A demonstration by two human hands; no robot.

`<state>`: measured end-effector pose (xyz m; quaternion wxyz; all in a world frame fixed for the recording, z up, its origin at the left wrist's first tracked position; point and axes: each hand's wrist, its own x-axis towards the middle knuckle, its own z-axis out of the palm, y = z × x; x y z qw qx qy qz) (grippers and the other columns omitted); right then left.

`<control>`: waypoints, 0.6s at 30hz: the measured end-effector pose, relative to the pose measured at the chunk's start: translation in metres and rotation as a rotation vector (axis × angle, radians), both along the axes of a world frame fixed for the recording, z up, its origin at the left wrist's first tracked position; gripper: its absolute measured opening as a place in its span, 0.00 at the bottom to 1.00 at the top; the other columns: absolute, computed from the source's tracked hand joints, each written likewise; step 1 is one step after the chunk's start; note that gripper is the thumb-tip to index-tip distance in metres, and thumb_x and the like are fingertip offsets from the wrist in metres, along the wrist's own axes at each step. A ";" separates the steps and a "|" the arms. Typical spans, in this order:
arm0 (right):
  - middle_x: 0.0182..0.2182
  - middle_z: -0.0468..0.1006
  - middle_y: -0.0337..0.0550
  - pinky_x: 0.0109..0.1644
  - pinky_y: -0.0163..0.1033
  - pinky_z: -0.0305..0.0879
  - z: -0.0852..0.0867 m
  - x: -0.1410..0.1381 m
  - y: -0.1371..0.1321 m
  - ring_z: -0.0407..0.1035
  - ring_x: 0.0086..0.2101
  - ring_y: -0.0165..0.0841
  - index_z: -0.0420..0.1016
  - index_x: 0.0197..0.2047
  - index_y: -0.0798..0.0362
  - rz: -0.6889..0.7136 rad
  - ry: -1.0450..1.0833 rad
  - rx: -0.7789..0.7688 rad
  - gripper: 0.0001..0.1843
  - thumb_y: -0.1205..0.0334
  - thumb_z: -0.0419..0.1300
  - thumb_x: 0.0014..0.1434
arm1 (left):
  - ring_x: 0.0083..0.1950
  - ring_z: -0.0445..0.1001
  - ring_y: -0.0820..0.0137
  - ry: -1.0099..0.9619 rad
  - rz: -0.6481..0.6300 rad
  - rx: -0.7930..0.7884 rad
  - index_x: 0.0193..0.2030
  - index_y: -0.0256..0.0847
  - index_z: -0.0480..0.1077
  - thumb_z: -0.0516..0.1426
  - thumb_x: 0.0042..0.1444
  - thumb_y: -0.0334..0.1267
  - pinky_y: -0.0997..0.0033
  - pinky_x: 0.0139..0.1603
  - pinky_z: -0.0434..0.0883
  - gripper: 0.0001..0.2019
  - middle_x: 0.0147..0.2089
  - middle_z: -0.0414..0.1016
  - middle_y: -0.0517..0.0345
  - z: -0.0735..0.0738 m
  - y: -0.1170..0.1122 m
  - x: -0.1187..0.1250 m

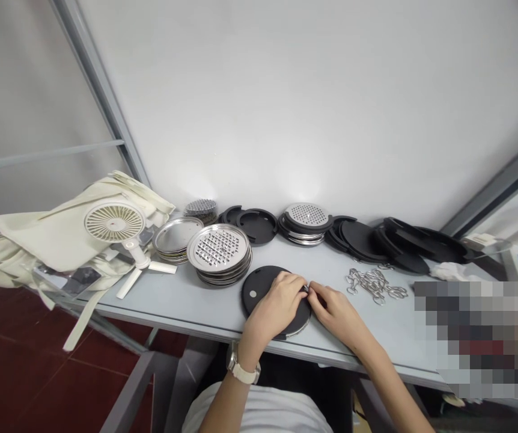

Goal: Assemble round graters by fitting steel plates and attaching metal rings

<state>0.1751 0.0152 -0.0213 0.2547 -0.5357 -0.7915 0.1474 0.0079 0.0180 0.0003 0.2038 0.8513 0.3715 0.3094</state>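
Disc (264,281), matte black, round; left fingers (291,291) curled over it, right fingers (322,294) bunched at edge; grips unclear.

The left grip (277,305) rests on a black disc (259,281), the right grip (335,309) at its edge.

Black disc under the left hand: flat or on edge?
Flat: the black disc shows its broad round face upward on the table, with the left hand across it.
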 end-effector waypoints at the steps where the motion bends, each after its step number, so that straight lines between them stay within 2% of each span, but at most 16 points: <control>1: 0.23 0.71 0.39 0.31 0.35 0.55 0.000 0.000 0.000 0.66 0.26 0.33 0.61 0.29 0.50 0.000 -0.002 0.000 0.12 0.62 0.44 0.64 | 0.52 0.64 0.66 0.008 -0.002 0.004 0.48 0.40 0.66 0.47 0.64 0.29 0.63 0.55 0.65 0.10 0.47 0.70 0.54 0.000 0.000 0.000; 18: 0.22 0.72 0.39 0.30 0.35 0.56 0.003 0.000 -0.001 0.66 0.24 0.32 0.63 0.28 0.50 0.014 0.049 -0.001 0.13 0.61 0.44 0.63 | 0.53 0.64 0.65 0.000 -0.006 -0.007 0.50 0.41 0.65 0.47 0.64 0.30 0.62 0.55 0.65 0.11 0.49 0.70 0.54 0.000 -0.001 0.000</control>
